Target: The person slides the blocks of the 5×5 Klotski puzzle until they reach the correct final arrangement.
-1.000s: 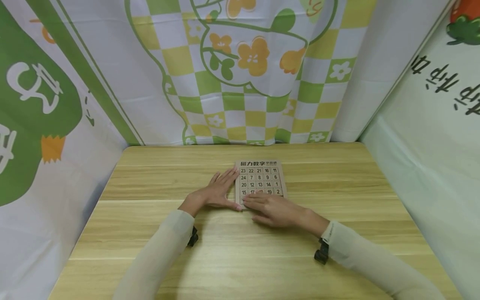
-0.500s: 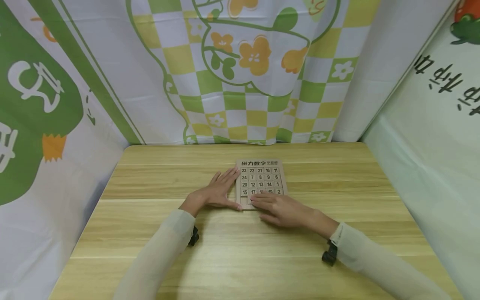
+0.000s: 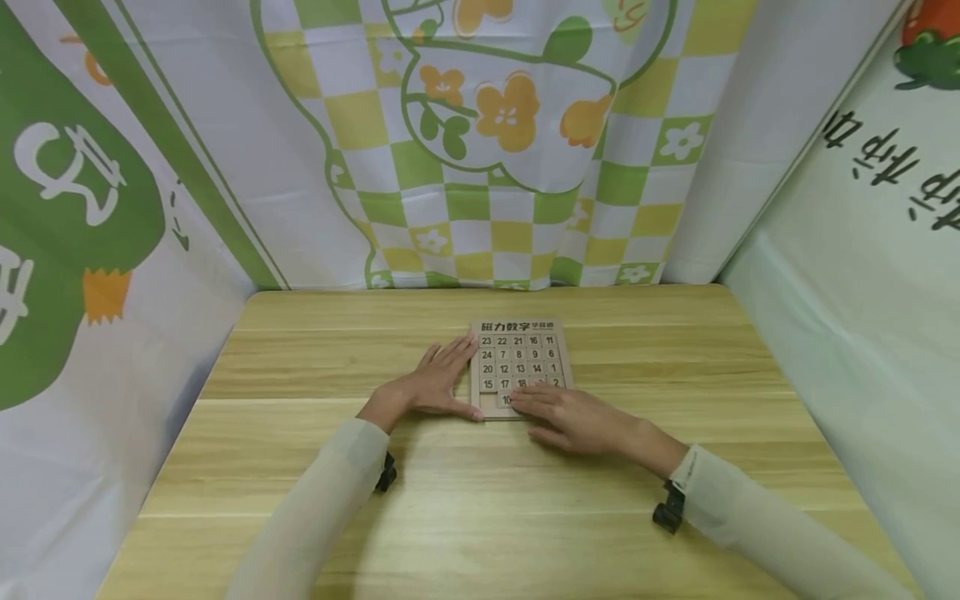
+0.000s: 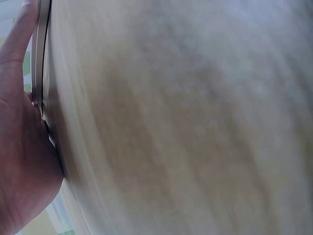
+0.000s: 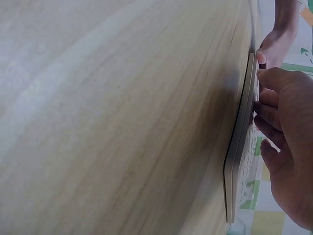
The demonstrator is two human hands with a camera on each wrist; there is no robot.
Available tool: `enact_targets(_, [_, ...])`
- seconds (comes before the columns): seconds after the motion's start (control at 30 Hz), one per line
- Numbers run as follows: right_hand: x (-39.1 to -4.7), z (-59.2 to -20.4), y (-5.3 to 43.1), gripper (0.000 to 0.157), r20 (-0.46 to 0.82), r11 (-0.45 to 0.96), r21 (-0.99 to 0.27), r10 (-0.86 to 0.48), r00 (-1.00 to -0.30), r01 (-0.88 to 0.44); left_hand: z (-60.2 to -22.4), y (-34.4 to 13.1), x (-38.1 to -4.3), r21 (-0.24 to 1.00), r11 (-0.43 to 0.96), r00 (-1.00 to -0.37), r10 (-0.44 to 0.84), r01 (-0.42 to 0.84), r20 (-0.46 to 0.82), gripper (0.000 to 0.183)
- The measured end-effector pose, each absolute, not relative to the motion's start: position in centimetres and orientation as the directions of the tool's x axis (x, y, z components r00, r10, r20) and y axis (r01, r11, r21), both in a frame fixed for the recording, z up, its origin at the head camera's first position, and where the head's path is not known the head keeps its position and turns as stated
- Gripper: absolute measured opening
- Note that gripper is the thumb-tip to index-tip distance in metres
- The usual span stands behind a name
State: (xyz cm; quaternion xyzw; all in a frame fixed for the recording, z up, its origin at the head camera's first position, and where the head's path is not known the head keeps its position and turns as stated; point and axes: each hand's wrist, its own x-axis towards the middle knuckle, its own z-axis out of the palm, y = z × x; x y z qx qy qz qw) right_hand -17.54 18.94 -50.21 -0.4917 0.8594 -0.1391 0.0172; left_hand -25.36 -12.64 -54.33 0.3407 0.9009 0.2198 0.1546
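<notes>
A wooden number sliding puzzle (image 3: 517,327) lies flat on the table, several rows of tiles in its frame. My left hand (image 3: 429,387) rests beside it, straight fingers on its left edge and thumb at the lower left corner. The right hand (image 3: 573,419) lies over the bottom row, its fingertips touching the tiles just right of the number 10 tile (image 3: 506,400). A bare slot (image 3: 488,400) shows at bottom left. Those fingers hide the rest of that row and part of the row above. In the right wrist view the puzzle's edge (image 5: 239,142) is seen side-on.
The light wooden table (image 3: 450,517) spreads around the puzzle. A patterned cloth (image 3: 510,225) hangs behind its far edge, with printed cloths at the left and right sides. Black wrist cameras sit on both wrists, the right one (image 3: 667,507) close above the table.
My right hand has moved right along the bottom row. The bare bottom-left slot and the number 10 tile, earlier under or near the fingers, now show. My left hand stays put.
</notes>
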Motion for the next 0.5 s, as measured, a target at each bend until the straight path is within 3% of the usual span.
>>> enact_targets(0.5, [-18.2, -49.4, 18.8, 0.054, 0.069, 0.506, -0.285, -0.837, -0.543, -0.814, -55.3, -12.7, -25.9, 0.490, 0.689, -0.729, 0.669, 0.534, -0.147, 0.142])
